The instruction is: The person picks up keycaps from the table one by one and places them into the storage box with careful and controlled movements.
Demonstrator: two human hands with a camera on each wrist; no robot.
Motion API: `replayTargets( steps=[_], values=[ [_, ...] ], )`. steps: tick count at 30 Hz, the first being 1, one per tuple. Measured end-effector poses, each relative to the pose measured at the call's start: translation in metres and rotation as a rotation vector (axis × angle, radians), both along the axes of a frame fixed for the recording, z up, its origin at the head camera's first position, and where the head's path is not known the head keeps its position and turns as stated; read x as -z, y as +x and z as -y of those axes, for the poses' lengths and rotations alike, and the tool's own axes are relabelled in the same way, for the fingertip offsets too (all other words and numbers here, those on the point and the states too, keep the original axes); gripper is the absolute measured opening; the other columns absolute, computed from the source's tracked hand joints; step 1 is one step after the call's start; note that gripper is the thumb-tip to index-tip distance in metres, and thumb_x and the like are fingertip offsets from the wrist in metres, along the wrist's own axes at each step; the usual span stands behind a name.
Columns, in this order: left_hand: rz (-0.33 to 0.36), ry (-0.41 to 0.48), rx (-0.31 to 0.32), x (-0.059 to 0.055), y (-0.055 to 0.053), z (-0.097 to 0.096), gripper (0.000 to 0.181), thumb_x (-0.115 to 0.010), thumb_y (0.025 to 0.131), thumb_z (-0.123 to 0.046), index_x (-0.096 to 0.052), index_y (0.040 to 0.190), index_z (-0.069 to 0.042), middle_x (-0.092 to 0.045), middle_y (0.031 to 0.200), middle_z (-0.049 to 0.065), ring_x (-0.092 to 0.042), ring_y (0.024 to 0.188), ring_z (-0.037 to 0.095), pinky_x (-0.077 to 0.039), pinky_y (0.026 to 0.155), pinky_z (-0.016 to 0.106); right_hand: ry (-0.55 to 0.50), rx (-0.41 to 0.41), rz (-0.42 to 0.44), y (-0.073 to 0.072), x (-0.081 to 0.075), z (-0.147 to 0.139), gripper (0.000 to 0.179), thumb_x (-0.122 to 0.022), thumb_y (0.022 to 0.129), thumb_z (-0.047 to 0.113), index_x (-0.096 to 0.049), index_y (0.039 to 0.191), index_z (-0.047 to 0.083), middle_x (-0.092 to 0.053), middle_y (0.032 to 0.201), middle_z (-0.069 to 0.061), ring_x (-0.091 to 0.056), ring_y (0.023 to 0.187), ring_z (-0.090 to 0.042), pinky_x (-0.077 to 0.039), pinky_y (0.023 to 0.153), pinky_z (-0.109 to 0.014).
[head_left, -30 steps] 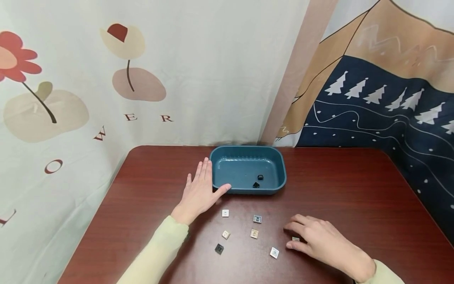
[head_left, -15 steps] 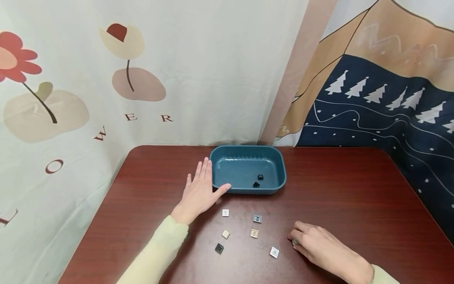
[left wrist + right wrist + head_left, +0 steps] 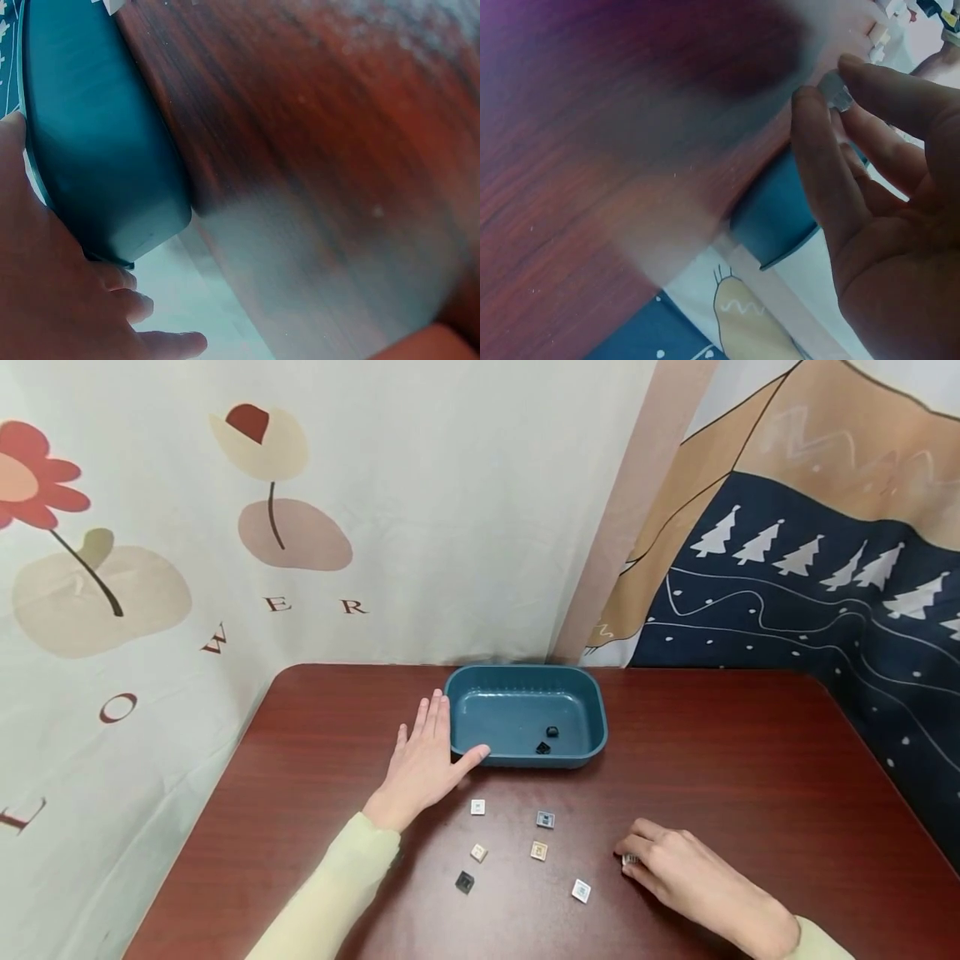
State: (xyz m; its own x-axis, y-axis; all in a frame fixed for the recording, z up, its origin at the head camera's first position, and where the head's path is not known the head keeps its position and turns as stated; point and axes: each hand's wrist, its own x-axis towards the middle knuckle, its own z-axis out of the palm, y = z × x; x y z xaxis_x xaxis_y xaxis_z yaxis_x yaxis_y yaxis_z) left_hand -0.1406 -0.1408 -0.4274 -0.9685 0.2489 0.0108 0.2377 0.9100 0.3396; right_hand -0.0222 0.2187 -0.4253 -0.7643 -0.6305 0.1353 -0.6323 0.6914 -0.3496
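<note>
My right hand [image 3: 690, 877] pinches a small pale keycap [image 3: 835, 91] between thumb and fingertips, low over the table right of the others. In the head view the fingers cover most of that keycap. My left hand [image 3: 420, 768] lies along the left end of a blue plastic tray [image 3: 525, 762], fingers straight and thumb over its front rim. Two black keycaps [image 3: 552, 732] lie inside the tray, toward its right. In front of it are a white keycap [image 3: 477, 807], a blue-grey keycap [image 3: 545, 819], and between the hands several more, among them a black keycap [image 3: 465, 882].
The dark red wooden table [image 3: 345, 710] ends at the back against a light curtain [image 3: 450, 527] with printed flowers. A navy and tan printed cloth [image 3: 787, 610] hangs at the right. The tray stands near the table's back edge.
My right hand's fingers have closed from around the pale keycap to a pinch on it, and the hand has moved slightly right. My left hand has stayed at the tray.
</note>
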Motion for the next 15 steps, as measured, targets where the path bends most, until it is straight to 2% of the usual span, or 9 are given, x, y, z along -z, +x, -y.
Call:
replayTargets(
  steps=[6,11,13,14,15],
  values=[
    [-0.008,0.0,-0.006,-0.001,-0.001,0.002,0.109,-0.043,0.096,-0.077,-0.011,0.164,0.002,-0.008,0.172,0.017,-0.009,0.159,0.036,-0.02,0.121,0.064,-0.051,0.013,-0.038,-0.01,-0.013,0.005,0.022,-0.083,0.087,0.008,-0.077,0.106,0.015,-0.062,0.097,0.008,-0.059,0.076,0.003,-0.056,0.066,-0.02],
    [-0.001,0.0,-0.006,-0.001,0.0,0.001,0.109,-0.042,0.096,-0.078,-0.01,0.164,0.001,-0.006,0.173,0.015,-0.008,0.159,0.035,-0.018,0.121,0.065,-0.09,0.022,-0.168,-0.015,-0.026,0.008,0.025,-0.087,0.082,0.009,-0.077,0.104,0.017,-0.063,0.1,0.01,-0.062,0.079,0.002,-0.056,0.072,-0.017],
    [0.001,0.0,-0.007,-0.001,0.001,0.001,0.11,-0.042,0.096,-0.079,-0.01,0.165,0.0,-0.006,0.173,0.014,-0.008,0.159,0.035,-0.018,0.12,0.066,-0.114,0.024,-0.226,-0.018,-0.031,0.008,0.014,-0.082,0.091,0.019,-0.078,0.104,0.017,-0.064,0.101,0.01,-0.063,0.08,0.001,-0.055,0.073,-0.016],
    [0.001,0.0,-0.008,-0.001,0.001,0.0,0.11,-0.042,0.095,-0.08,-0.01,0.165,0.0,-0.006,0.173,0.014,-0.008,0.159,0.034,-0.018,0.12,0.066,-0.129,0.028,-0.248,-0.02,-0.033,0.008,0.013,-0.077,0.096,0.026,-0.078,0.104,0.017,-0.064,0.101,0.009,-0.063,0.08,0.0,-0.055,0.073,-0.015],
    [0.0,-0.004,-0.009,-0.001,0.001,0.0,0.11,-0.041,0.095,-0.08,-0.01,0.165,-0.001,-0.006,0.173,0.014,-0.008,0.159,0.034,-0.018,0.12,0.066,-0.143,0.027,-0.271,-0.023,-0.035,0.009,0.019,-0.07,0.1,0.033,-0.078,0.104,0.016,-0.064,0.102,0.008,-0.063,0.08,-0.001,-0.055,0.073,-0.015]
  ],
)
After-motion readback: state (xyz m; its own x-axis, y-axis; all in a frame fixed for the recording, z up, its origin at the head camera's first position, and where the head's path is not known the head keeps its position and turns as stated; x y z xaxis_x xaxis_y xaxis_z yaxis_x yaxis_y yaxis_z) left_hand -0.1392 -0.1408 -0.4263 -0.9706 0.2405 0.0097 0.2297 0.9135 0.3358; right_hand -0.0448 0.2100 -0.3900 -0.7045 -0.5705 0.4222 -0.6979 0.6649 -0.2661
